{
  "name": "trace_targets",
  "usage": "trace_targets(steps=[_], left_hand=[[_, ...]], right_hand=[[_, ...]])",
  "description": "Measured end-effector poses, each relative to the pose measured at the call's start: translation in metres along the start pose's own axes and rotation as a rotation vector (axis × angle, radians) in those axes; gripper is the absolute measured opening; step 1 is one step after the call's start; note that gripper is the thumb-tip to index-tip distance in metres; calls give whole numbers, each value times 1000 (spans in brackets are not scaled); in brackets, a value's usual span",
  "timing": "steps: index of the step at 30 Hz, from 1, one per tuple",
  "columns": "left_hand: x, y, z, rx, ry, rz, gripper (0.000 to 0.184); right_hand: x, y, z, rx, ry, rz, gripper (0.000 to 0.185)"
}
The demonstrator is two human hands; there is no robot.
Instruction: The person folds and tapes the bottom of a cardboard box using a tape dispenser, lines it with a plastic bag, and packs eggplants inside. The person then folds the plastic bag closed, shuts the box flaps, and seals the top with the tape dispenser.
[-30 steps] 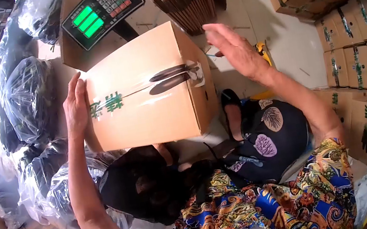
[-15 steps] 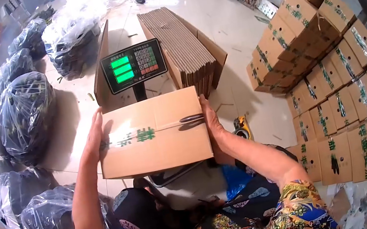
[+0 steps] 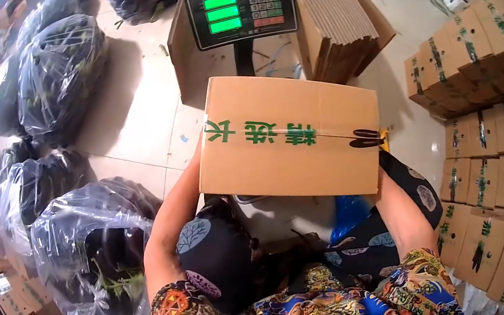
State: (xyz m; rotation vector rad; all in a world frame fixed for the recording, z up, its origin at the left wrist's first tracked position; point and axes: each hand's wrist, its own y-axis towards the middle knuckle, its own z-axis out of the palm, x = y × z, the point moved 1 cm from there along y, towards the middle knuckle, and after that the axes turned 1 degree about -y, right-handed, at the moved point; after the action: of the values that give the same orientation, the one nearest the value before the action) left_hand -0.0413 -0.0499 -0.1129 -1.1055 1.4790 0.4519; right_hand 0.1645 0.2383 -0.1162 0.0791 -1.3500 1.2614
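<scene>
A closed cardboard box [image 3: 296,156] with green printed characters and a dark eggplant-shaped print sits between my two hands, tilted in front of my lap. My left hand [image 3: 199,156] is at its left side, mostly hidden behind the box; my right hand [image 3: 383,169] is at the lower right side, its fingers also hidden. Both appear to grip the box from the sides or below. Just beyond it stands a digital scale display [image 3: 242,12] with three lit green readouts. Most of the scale platform is covered by the box.
Flattened cardboard sheets [image 3: 329,2] stand right of the scale. Clear plastic bags of dark eggplants [image 3: 60,80] line the left side, with a nearer bag [image 3: 102,244] beside my left arm. Packed boxes [image 3: 487,136] are stacked on the right. Blue plastic [image 3: 349,216] lies near my legs.
The box has shifted right and turned, its right end now lower. My hands have gone from flat against its ends to largely hidden behind it. The view has tilted downward.
</scene>
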Motion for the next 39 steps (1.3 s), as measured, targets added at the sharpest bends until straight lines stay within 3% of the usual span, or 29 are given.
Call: trace_targets(steps=[3, 7, 12, 19, 22, 23, 25, 26, 28, 29, 31, 33, 35, 37, 39], left_hand=[[-10, -2, -16, 33, -101, -58, 75], [-48, -19, -49, 178, -767, -94, 75], [-84, -44, -56, 286, -219, 92, 69], [-62, -61, -98, 356, -488, 23, 67], [-57, -77, -115, 301, -536, -31, 72], [-61, -82, -123, 342, -506, -45, 66], [-57, -87, -145, 377, -235, -168, 58], [-50, -93, -153, 249, -132, -206, 50], [-36, -93, -170, 193, -68, -163, 49], [-39, -94, -169, 112, -104, -130, 49], [-80, -103, -149, 107, -51, -97, 70], [-97, -104, -124, 177, -281, -98, 81], [-115, -106, -89, 258, -334, -97, 91], [-131, -108, -53, 253, -246, -83, 92], [-143, -104, -31, 329, -69, -70, 81]], right_hand=[[-13, -4, -13, -16, -21, -14, 49], [-24, -1, -18, -27, -33, -26, 50], [-30, 10, -15, -5, -19, -54, 52], [-30, 21, -5, 135, 55, -117, 55], [15, 15, -13, 365, 193, 90, 52], [14, 19, -26, 308, 267, -91, 42], [69, -35, 10, 445, 99, -264, 29], [90, -63, 32, 466, 7, -313, 26], [123, -116, 74, 495, -181, -414, 22], [132, -136, 87, 522, -492, -543, 18], [130, -186, 125, 558, -932, -734, 21], [97, -208, 149, 645, -1199, -1294, 24], [59, -228, 164, 632, -1539, -1397, 18], [19, -219, 160, 628, -1653, -1429, 19], [-6, -202, 148, 655, -1673, -1382, 20]])
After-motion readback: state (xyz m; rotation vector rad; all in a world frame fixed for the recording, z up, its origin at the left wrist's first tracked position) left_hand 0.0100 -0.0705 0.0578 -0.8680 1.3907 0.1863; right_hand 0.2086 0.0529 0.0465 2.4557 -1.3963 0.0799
